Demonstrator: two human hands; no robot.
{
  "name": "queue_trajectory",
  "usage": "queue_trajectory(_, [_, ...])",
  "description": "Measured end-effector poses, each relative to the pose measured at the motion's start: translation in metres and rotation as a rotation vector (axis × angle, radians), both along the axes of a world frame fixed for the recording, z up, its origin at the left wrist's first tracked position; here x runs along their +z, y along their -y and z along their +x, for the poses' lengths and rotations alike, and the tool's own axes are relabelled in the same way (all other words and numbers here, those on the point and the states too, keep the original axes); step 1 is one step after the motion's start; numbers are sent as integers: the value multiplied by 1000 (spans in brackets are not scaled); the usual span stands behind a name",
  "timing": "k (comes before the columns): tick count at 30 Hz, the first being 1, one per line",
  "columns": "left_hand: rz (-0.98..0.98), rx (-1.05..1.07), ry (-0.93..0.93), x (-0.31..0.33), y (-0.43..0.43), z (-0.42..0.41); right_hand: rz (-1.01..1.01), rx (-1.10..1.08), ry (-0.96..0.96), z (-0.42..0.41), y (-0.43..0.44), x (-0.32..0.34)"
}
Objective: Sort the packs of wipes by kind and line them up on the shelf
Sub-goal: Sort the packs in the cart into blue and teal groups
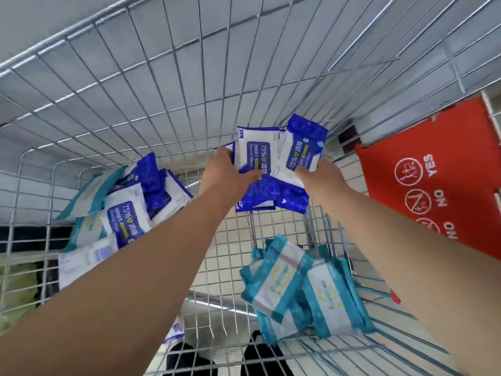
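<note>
Head view: inside a wire cart point(168, 85), the left hand point(226, 173) and the right hand point(321, 178) both grip one bunch of blue packs point(267, 156) of wipes near the far wall, fingers curled round them. Teal packs point(306, 290) lie heaped at near right. A mixed pile point(122, 213) of blue and teal lies at left, well apart.

L hand point(228, 173) + R hand point(324, 177) grip blue packs point(259, 151) | teal packs point(298, 290) piled near R | mixed pile point(127, 213) L

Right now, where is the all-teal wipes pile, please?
Head view, lower right: the teal pile lies on the cart floor beside the right forearm.
</note>
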State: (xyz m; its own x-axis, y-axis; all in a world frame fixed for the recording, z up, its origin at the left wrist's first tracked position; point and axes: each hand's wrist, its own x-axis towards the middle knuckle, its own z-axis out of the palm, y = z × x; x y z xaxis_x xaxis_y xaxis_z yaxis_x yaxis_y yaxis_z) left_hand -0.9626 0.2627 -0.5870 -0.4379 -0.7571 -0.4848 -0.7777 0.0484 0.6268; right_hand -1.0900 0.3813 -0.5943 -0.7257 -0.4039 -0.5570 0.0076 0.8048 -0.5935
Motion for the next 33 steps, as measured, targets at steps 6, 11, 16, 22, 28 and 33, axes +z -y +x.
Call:
queue_trajectory(6, [-232,-267,138,34,-1,48,22,442,-376,26,-3,42])
queue_trajectory(11, [-375,-333,180,77,5,123,-57,701,-416,81,14,75])
queue_trajectory(16, [-415,-367,312,81,21,222,-154,877,-403,157,33,74])
queue_trajectory(22, [-230,-413,469,63,35,286,-146,1019,-330,231,47,48])
queue_trajectory(28, [-166,-457,442,45,43,288,-30,999,-263,257,49,23])
queue_trajectory(33, [-193,-485,475,32,48,283,-9,891,-225,268,51,3])
